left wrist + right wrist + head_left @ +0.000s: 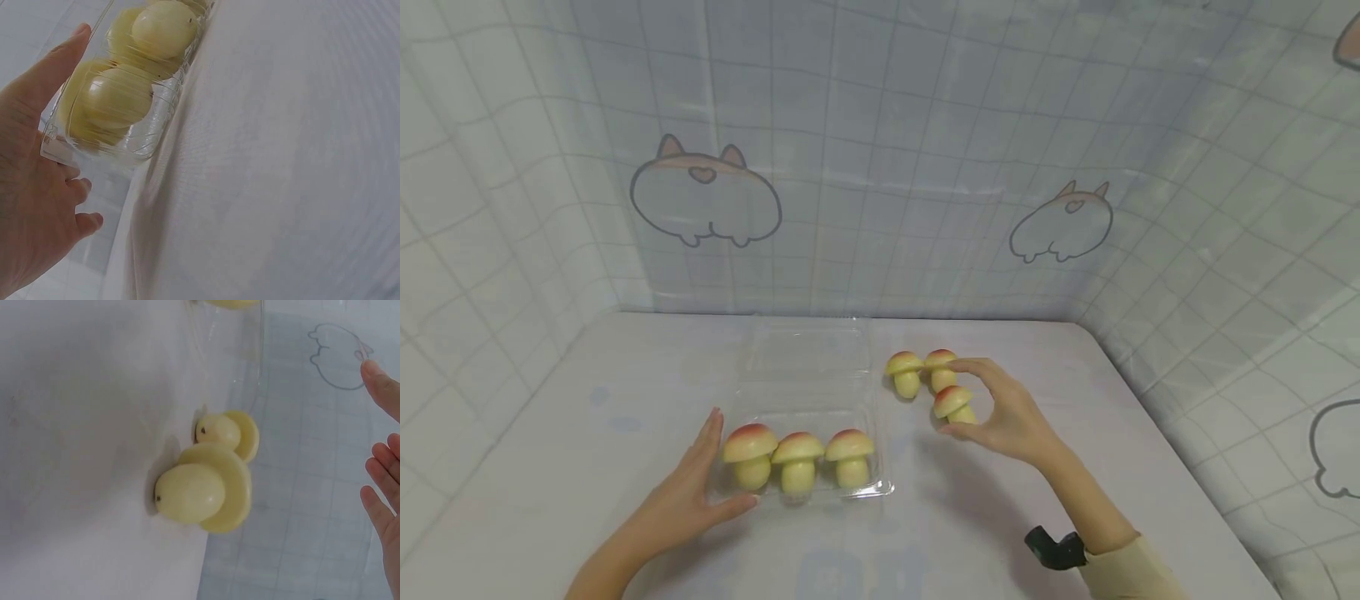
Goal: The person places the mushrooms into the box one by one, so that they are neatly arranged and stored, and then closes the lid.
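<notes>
I see the left hand at the near-left corner of the clear box, fingers straight, thumb along the near edge, touching the plastic, not curled round it. In the left wrist view the same hand lies flat against the box wall, with pale mushroom stems showing through. The box is open, lid lying flat on the far side, base on the near side. In the base I count three toy mushrooms standing upright in a row along the near edge: left, middle, right, just beside each other. To the right of the box, on the white table, the right hand is curled round a fourth mushroom, thumb below and fingers arched over it; in the head view it looks like a pinch, cap tilted. Just beyond it, two more mushrooms stand on the table: one and one, touching or nearly so. The right wrist view shows two mushrooms from the stem end, near one and far one, with fingertips spread at the right edge; I can't tell contact from that view. A dark wrist strap sits on the right forearm. Tiled curtain with cartoon prints behind.
</notes>
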### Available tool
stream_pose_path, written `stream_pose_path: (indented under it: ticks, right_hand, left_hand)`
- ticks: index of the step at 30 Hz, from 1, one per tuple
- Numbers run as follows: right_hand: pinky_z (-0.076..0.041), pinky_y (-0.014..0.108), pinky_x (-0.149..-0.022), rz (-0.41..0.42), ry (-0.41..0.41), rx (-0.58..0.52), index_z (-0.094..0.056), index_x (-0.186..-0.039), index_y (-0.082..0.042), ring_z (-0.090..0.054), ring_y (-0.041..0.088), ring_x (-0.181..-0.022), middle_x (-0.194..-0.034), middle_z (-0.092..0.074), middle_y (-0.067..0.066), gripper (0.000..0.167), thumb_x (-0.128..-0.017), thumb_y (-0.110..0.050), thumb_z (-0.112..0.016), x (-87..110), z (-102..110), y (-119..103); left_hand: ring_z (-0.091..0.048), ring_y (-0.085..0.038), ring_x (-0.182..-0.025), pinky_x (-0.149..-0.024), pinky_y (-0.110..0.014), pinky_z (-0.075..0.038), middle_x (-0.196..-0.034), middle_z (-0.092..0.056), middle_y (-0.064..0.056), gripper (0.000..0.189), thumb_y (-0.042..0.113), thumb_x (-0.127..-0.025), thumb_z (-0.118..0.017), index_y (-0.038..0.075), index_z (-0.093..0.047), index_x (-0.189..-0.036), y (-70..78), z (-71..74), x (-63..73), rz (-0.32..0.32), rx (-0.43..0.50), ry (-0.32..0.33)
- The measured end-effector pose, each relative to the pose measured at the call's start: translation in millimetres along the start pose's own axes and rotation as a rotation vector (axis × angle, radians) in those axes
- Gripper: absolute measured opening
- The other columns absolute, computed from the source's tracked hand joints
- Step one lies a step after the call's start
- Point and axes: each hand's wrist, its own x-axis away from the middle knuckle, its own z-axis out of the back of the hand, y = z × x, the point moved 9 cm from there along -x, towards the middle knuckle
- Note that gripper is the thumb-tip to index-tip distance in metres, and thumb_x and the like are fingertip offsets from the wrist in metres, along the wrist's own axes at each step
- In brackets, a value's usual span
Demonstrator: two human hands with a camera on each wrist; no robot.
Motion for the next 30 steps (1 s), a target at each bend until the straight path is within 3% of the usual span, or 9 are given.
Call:
stream_pose_path:
  ticks: [11, 16, 22, 30]
  right_hand:
    - [-0.038, 0.02, -0.101, 0.055, 0.073, 0.049, -0.056, -0.126, -0.004, -0.056, 0.025, -0.115, -0.124, -0.06, 0.005, 0.08, -0.057, -0.019, -0.093, 8.8, 12.5, 19.6]
    - [-0.045, 0.028, -0.095, 0.056, 0.087, 0.084, -0.057, -0.125, -0.003, -0.056, 0.025, -0.113, -0.123, -0.06, 0.006, 0.078, -0.057, -0.017, -0.093, 12.8, 12.5, 31.4]
    - [-0.049, 0.043, -0.089, 0.021, 0.078, 0.079, -0.058, -0.122, -0.002, -0.058, 0.027, -0.11, -0.12, -0.061, 0.007, 0.075, -0.057, -0.016, -0.093, 16.3, 9.2, 43.3]
    - [-0.047, 0.046, -0.094, -0.087, -0.017, 0.03, -0.057, -0.124, -0.005, -0.056, 0.026, -0.114, -0.122, -0.061, 0.004, 0.071, -0.063, -0.016, -0.091, 20.4, -8.8, 56.8]
  left_hand:
    - [-0.004, -0.047, -0.142, -0.114, -0.054, -0.003, -0.159, 0.004, -0.02, 0.115, 0.045, -0.082, -0.074, 0.006, 0.007, -0.153, -0.5, 2.0, 1.0, 0.008, -0.002, 0.004]
    - [-0.003, -0.046, -0.142, -0.115, -0.049, -0.001, -0.159, 0.005, -0.019, 0.114, 0.046, -0.082, -0.073, 0.007, 0.007, -0.154, 0.4, 2.6, 1.4, 0.013, 0.0, 0.004]
    - [-0.003, -0.046, -0.142, -0.111, -0.06, -0.007, -0.16, 0.005, -0.018, 0.114, 0.046, -0.082, -0.074, 0.006, 0.007, -0.154, 0.7, 2.6, 0.7, 0.02, 0.002, -0.003]
    - [-0.004, -0.048, -0.141, -0.104, -0.07, -0.014, -0.16, 0.005, -0.018, 0.116, 0.046, -0.08, -0.075, 0.008, 0.007, -0.154, -2.1, 1.6, 0.6, 0.031, 0.0, -0.007]
